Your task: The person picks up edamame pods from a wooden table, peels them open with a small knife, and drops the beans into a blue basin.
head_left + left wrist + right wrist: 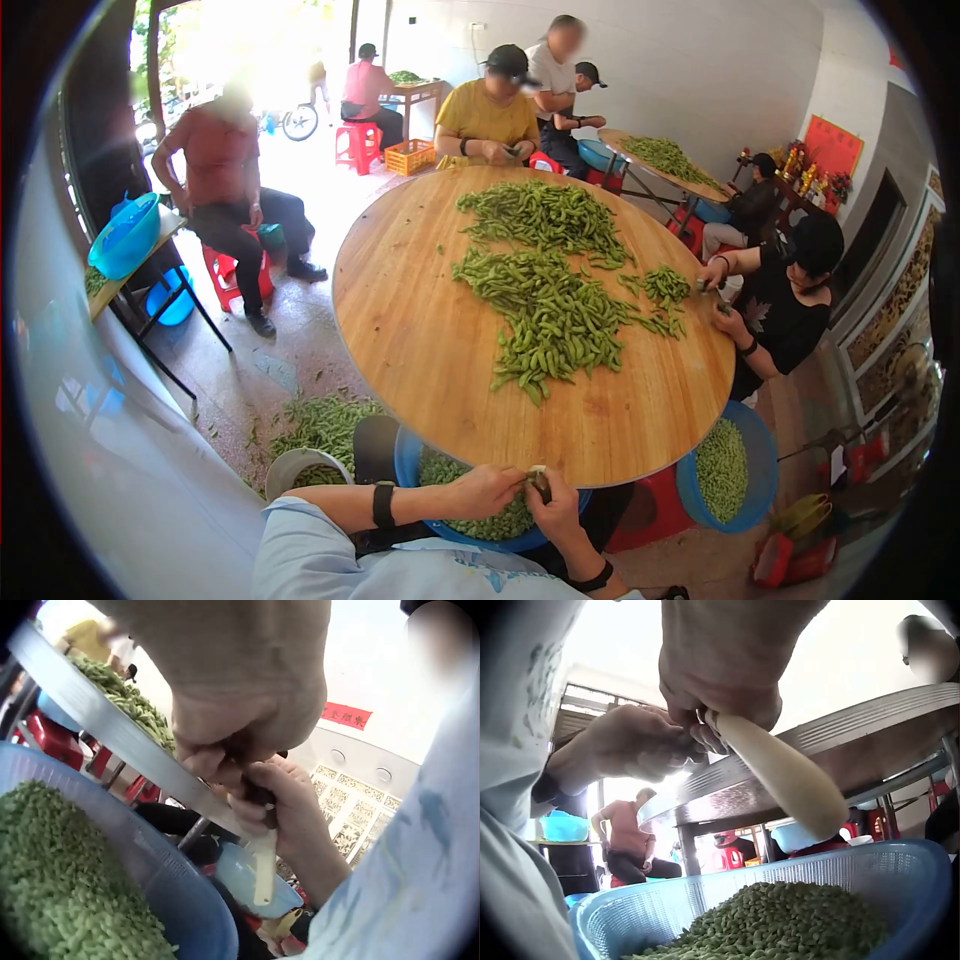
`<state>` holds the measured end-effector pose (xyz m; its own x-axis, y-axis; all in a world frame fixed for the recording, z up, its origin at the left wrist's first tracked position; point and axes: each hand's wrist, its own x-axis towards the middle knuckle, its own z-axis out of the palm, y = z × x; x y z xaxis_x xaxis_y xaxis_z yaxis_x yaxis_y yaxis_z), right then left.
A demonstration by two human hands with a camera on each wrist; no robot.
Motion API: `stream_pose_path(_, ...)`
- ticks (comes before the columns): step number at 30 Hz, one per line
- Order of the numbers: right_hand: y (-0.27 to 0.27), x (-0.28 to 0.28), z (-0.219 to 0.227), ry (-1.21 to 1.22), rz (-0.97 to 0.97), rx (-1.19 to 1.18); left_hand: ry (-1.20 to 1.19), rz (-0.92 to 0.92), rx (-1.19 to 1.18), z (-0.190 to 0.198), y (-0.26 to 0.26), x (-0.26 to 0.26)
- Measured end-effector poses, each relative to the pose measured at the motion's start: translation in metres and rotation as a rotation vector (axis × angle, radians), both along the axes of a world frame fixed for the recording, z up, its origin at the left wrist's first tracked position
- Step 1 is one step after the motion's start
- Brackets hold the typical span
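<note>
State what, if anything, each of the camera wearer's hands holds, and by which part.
The right hand grips a pale tapered handle by its narrow end; the left hand's hold cannot be told.

This looks like a communal workroom for shelling beans, opening onto a street; whether it belongs to a home or a shop cannot be told. A large round table [400, 300] carries heaps of green pods [555, 300], and people [487, 115] sit around it. Beside it on the right stands a blue basket [768, 470] of shelled beans [722, 465]. Beyond it are a second table [645, 168], a red stool [358, 145], a bright doorway [240, 50] and a bicycle [300, 122]. To its far right, gilded ornaments [797, 165] front a red sheet [833, 145].
</note>
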<state>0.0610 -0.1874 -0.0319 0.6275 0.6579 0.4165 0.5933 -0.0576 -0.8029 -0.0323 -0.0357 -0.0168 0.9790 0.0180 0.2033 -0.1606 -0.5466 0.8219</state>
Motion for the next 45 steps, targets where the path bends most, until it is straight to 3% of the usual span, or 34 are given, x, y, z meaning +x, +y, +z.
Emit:
stream_pose_path(5, 0.003, 0.001, -0.007, -0.151, -0.009, -0.050, -0.061, 0.081, -0.061, -0.017, -0.012, -0.007)
stream_pose_path(7, 0.000, -0.004, -0.004, -0.098, -0.046, -0.090, 0.030, 0.106, -0.077, -0.001, -0.011, -0.013)
stream_pose_path(11, -0.001, -0.014, -0.001, -0.120, 0.047, -0.074, 0.157, 0.108, -0.207, -0.011, -0.006, -0.012)
stream_pose_path(16, -0.001, -0.022, -0.004, -0.191, 0.143, -0.050, 0.144, 0.174, -0.163, -0.027, -0.019, -0.015)
stream_pose_path(19, -0.006, -0.011, -0.009, -0.189, 0.152, -0.094, 0.209, 0.033, -0.154, -0.042, -0.009, -0.011)
stream_pose_path(21, -0.015, -0.004, -0.009, -0.146, 0.061, -0.153, -0.036, -0.023, -0.174, -0.054, -0.008, -0.012)
stream_pose_path(22, -0.018, -0.003, -0.008, -0.094, 0.062, -0.157, -0.016, -0.044, -0.110, -0.065, -0.008, -0.010)
stream_pose_path(23, -0.020, -0.003, -0.008, -0.027, 0.068, -0.197, 0.165, -0.024, -0.161, -0.057, -0.009, -0.014)
stream_pose_path(24, -0.019, -0.004, -0.005, -0.017, 0.076, -0.215, -0.005, -0.040, -0.035, -0.029, -0.007, -0.020)
stream_pose_path(25, -0.016, -0.006, 0.001, -0.008, 0.076, -0.211, -0.036, 0.065, -0.185, -0.014, -0.010, -0.021)
stream_pose_path(29, -0.007, -0.006, 0.008, 0.155, 0.113, -0.130, -0.129, 0.123, -0.169, -0.007, -0.006, -0.018)
stream_pose_path(30, -0.006, -0.004, 0.010, 0.192, 0.070, -0.142, -0.092, 0.104, -0.110, 0.004, 0.001, -0.021)
stream_pose_path(32, -0.003, 0.006, 0.009, 0.137, 0.256, -0.060, -0.170, 0.150, 0.107, 0.019, 0.024, -0.029)
stream_pose_path(33, -0.005, 0.010, 0.007, 0.171, 0.234, -0.066, -0.216, 0.197, 0.238, 0.024, 0.041, -0.035)
stream_pose_path(34, -0.007, 0.013, 0.004, 0.290, 0.302, -0.055, -0.137, 0.204, 0.378, 0.033, 0.061, -0.043)
stream_pose_path(35, -0.010, 0.015, 0.003, 0.405, 0.375, -0.040, 0.089, 0.302, 0.628, 0.045, 0.072, -0.045)
stream_pose_path(36, -0.012, 0.016, 0.007, 0.429, 0.368, -0.044, 0.157, 0.416, 0.790, 0.053, 0.082, -0.042)
stream_pose_path(37, -0.013, 0.020, 0.012, 0.413, 0.440, -0.092, 0.068, 0.450, 0.875, 0.056, 0.090, -0.031)
stream_pose_path(38, -0.013, 0.024, 0.013, 0.389, 0.514, -0.137, 0.079, 0.446, 0.877, 0.056, 0.095, -0.018)
stream_pose_path(40, -0.008, 0.025, 0.009, 0.418, 0.507, -0.081, 0.089, 0.363, 0.551, 0.053, 0.099, 0.013)
stream_pose_path(43, -0.008, 0.028, 0.005, 0.454, 0.489, -0.049, -0.035, 0.254, 0.578, 0.033, 0.107, 0.064)
stream_pose_path(45, -0.011, 0.031, 0.004, 0.466, 0.480, -0.065, -0.100, 0.096, 0.788, 0.026, 0.119, 0.088)
